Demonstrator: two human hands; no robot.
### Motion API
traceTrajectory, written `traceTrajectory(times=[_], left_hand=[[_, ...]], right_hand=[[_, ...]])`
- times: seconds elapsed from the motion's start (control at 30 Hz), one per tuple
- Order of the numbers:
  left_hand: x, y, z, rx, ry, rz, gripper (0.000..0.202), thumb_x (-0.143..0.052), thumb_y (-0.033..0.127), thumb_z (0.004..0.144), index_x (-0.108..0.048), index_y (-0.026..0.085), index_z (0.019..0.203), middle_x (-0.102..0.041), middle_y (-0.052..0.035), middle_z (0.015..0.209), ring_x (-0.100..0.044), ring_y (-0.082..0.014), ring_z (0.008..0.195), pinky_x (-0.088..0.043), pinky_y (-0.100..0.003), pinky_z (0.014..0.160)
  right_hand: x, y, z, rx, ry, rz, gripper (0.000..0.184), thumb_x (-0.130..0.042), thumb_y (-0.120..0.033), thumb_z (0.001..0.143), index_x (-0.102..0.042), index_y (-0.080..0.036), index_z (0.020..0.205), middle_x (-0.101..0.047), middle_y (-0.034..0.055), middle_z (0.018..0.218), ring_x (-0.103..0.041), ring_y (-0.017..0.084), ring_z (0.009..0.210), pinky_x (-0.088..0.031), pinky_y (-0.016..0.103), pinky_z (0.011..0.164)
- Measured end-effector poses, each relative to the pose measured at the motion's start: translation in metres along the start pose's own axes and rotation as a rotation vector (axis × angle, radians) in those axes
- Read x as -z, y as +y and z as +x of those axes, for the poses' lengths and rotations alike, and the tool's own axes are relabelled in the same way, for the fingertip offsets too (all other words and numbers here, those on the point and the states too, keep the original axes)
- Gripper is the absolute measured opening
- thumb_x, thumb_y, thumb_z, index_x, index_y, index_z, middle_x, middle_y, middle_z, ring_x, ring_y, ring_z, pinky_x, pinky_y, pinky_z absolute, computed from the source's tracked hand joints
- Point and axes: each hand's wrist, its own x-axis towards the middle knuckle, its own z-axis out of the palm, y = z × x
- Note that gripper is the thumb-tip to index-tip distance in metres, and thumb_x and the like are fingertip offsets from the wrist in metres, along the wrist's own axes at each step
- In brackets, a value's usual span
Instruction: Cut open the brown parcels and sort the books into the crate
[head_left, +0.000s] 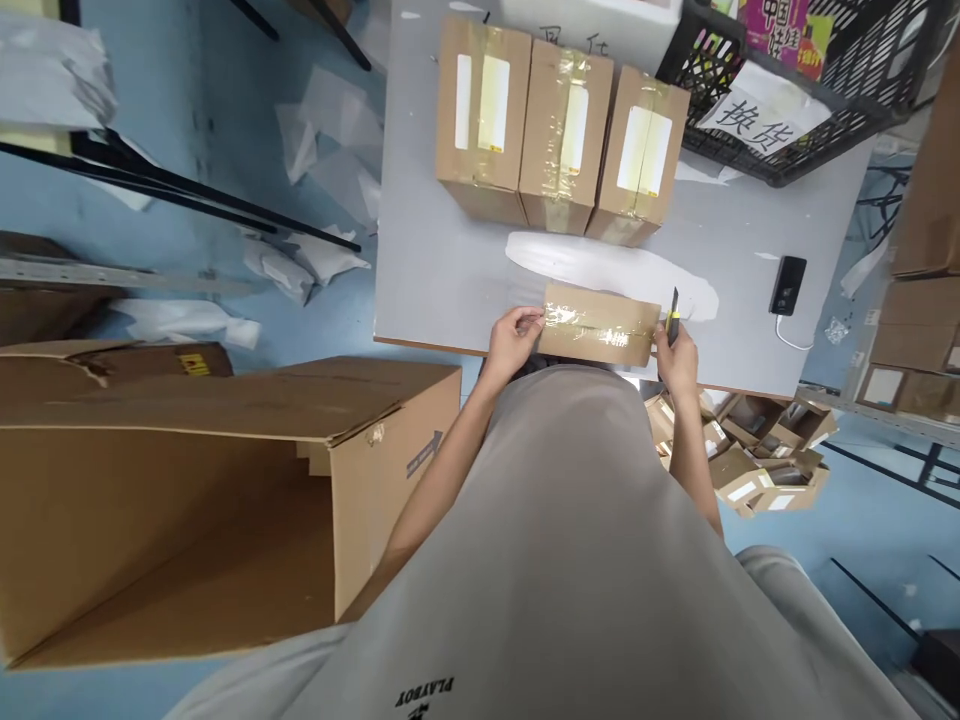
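A small cardboard box with shiny clear tape along its top lies at the front edge of the grey table, close to my body. My left hand is at its left end, fingers curled in and fingertips against the box's edge. At the right end, my right hand is closed around a utility knife with a yellow and black handle, its dark tip pointing away from me. The fingers of this hand also touch the box's right end.
Three taped, labelled cartons stand in a row farther back. A black crate holds coloured packets; a phone-like device with a white cable lies right. On the floor are a big open carton at left and several opened boxes at right.
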Motion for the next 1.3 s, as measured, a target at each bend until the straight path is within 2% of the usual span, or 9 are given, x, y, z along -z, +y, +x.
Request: traceTrajectory(times=[0.1,0.23,0.4,0.47,0.57,0.7,0.8,0.97,1.3], left_hand=[[-0.001,0.002,0.001,0.009,-0.001,0.040,0.026,-0.070,0.032,0.098,-0.082,0.017,0.116,-0.085,-0.0102,0.112,-0.079,-0.0244,0.103,-0.065,-0.036,0.095],[0.000,0.001,0.005,0.013,-0.041,0.066,0.024,-0.065,0.029,0.101,-0.081,0.019,0.115,-0.085,-0.0095,0.115,-0.080,-0.0257,0.106,-0.065,-0.041,0.102],[0.000,0.002,0.007,-0.017,-0.065,0.108,0.026,-0.075,0.023,0.093,-0.080,0.019,0.117,-0.082,-0.0095,0.118,-0.077,-0.0230,0.099,-0.066,-0.039,0.096],[-0.002,0.001,0.007,-0.035,-0.077,0.097,0.035,-0.082,0.022,0.087,-0.077,0.020,0.122,-0.078,-0.0090,0.121,-0.074,-0.0211,0.098,-0.066,-0.037,0.092],[-0.002,-0.004,0.008,-0.070,-0.097,0.068,0.044,-0.086,0.024,0.085,-0.074,0.024,0.127,-0.072,-0.0073,0.121,-0.071,-0.0185,0.096,-0.066,-0.035,0.091],[0.003,-0.015,0.013,-0.130,-0.206,-0.015,0.055,-0.085,0.028,0.086,-0.070,0.027,0.139,-0.067,-0.0092,0.133,-0.071,-0.0187,0.103,-0.065,-0.034,0.093],[0.007,-0.022,0.017,-0.163,-0.285,-0.070,0.062,-0.085,0.037,0.088,-0.067,0.029,0.148,-0.064,-0.0114,0.145,-0.071,-0.0211,0.107,-0.066,-0.035,0.093],[0.007,-0.029,0.018,-0.174,-0.325,-0.122,0.069,-0.085,0.052,0.090,-0.065,0.029,0.152,-0.062,-0.0133,0.150,-0.070,-0.0237,0.111,-0.066,-0.037,0.095],[0.005,-0.023,0.014,-0.127,-0.312,-0.136,0.070,-0.085,0.056,0.090,-0.066,0.029,0.152,-0.061,-0.0131,0.152,-0.071,-0.0238,0.112,-0.066,-0.037,0.100]], right_hand=[[-0.001,-0.007,0.002,0.002,0.021,-0.068,0.064,-0.033,-0.066,0.113,-0.072,-0.019,0.133,-0.083,0.0205,0.114,-0.076,0.040,0.108,-0.056,0.045,0.095],[0.002,-0.014,0.000,-0.013,-0.009,-0.144,0.060,-0.033,-0.059,0.115,-0.071,-0.019,0.138,-0.083,0.0184,0.106,-0.076,0.039,0.104,-0.056,0.045,0.093],[0.012,-0.032,-0.007,0.099,0.066,-0.286,0.056,-0.033,-0.049,0.117,-0.066,-0.016,0.147,-0.077,0.0261,0.135,-0.076,0.039,0.111,-0.055,0.044,0.091],[0.014,-0.048,-0.011,0.183,-0.001,-0.300,0.057,-0.029,-0.050,0.119,-0.060,-0.017,0.154,-0.080,0.0238,0.131,-0.077,0.037,0.105,-0.055,0.042,0.088],[0.010,-0.078,-0.017,0.377,-0.259,-0.368,0.053,-0.028,-0.050,0.122,-0.058,-0.019,0.154,-0.085,0.0173,0.115,-0.079,0.034,0.096,-0.051,0.036,0.083],[0.003,-0.116,-0.017,0.582,-0.464,-0.627,0.047,-0.032,-0.045,0.123,-0.062,-0.021,0.151,-0.084,0.0171,0.129,-0.080,0.034,0.109,-0.048,0.034,0.085],[-0.001,-0.134,-0.010,0.627,-0.521,-0.766,0.046,-0.033,-0.044,0.124,-0.059,-0.024,0.156,-0.082,0.0166,0.137,-0.079,0.034,0.113,-0.048,0.034,0.086],[-0.002,-0.144,0.002,0.661,-0.568,-0.894,0.048,-0.034,-0.047,0.123,-0.061,-0.024,0.155,-0.083,0.0173,0.131,-0.080,0.034,0.112,-0.047,0.035,0.087],[0.002,-0.158,0.007,0.660,-0.622,-0.960,0.046,-0.037,-0.046,0.123,-0.063,-0.023,0.153,-0.083,0.0175,0.132,-0.080,0.033,0.115,-0.047,0.035,0.088]])
